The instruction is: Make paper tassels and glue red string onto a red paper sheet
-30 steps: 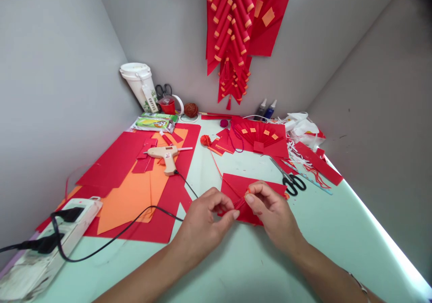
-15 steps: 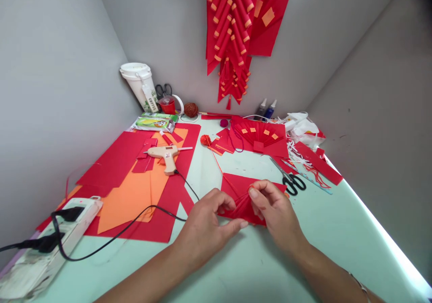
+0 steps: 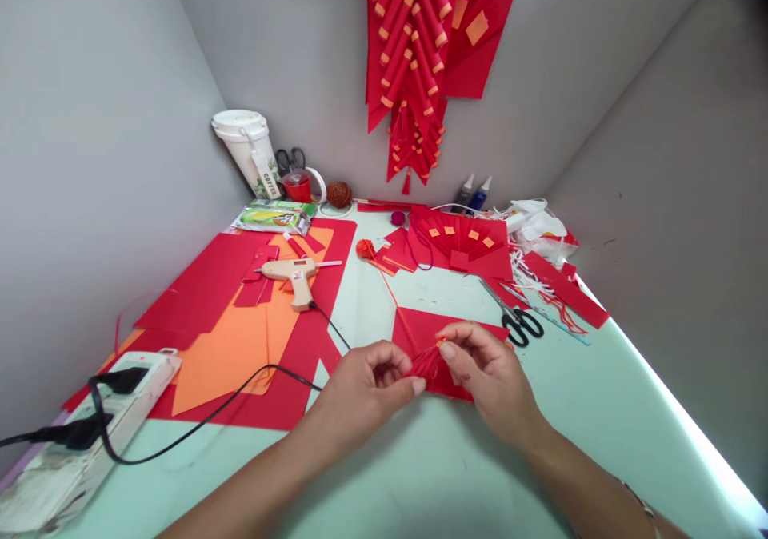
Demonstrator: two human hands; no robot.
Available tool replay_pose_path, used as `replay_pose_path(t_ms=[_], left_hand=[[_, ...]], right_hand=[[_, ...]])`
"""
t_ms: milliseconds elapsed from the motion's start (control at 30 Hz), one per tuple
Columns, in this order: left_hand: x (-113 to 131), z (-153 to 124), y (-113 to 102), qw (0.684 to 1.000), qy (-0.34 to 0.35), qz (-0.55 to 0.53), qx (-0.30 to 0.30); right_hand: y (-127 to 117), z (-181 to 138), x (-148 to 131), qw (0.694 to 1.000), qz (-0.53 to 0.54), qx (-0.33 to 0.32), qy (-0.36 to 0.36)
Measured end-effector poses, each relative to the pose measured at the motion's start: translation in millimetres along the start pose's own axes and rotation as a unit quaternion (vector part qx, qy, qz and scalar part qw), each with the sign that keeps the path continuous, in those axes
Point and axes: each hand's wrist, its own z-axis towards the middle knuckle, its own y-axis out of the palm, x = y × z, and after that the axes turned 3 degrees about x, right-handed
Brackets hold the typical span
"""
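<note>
I see the left hand (image 3: 369, 385) with thumb and forefinger closed about the lower end of a slim bundle of thin red strands (image 3: 426, 360); the right hand (image 3: 492, 375) pinches the bundle's other, orange-red end between thumb and forefinger; the bundle slants between the two hands, just above a flat red paper sheet (image 3: 414, 325) on the pale green tabletop (image 3: 420, 483); I cannot tell how tightly the left fingertips press; from a small round ball of orange-red yarn (image 3: 366, 249) farther back, a single orange-red strand (image 3: 393, 299) runs towards the left fingertips; to the right of the red sheet I have a pair of black-handled metal scissors (image 3: 522, 329), near the right hand; over on the left, a beige plastic glue gun (image 3: 294, 273) lies on orange and red paper, its black cord (image 3: 332, 327) passing behind the left hand; a white power strip (image 3: 135, 383) with black plugs sits at the near left; behind everything, a red paper garland with orange-banded tubes (image 3: 411, 51) hangs against the grey wall (image 3: 300, 51).
</note>
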Motion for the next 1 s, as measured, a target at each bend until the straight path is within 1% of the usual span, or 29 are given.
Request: replay_pose_path(t_ms=[133,267,367,500,567,667,867,933,1000], left_hand=[[0,0,-2,0.999,-0.015,-0.028,-0.024],[1,-1,-2,0.999,-0.009,-0.020,-0.029],[3,-3,0,1.000,0.013,0.007,-0.002],[4,-5,4,0.994,0.074,0.058,0.057],[3,-5,5,0.991,0.093,0.068,0.068],[2,-3,5,0.992,0.093,0.064,0.062],[5,-4,0,0.996,0.067,0.058,0.021],[7,-6,-5,0.994,0.084,0.065,0.023],[7,-6,-10,0.991,0.112,0.054,0.041]], right_hand=[[1,-1,3,0.999,-0.035,0.021,-0.034],[0,-1,-1,0.999,-0.026,0.023,-0.029],[0,-1,-4,0.999,0.010,0.023,-0.020],[2,-1,-5,0.999,0.034,0.017,-0.006],[3,-1,-4,0.999,0.044,0.009,0.003],[5,-1,-2,0.999,0.048,0.010,0.007],[4,1,-1,0.999,0.037,0.020,0.001],[1,1,-1,0.999,0.052,0.003,0.007],[-2,0,0,0.995,0.087,-0.029,0.027]])
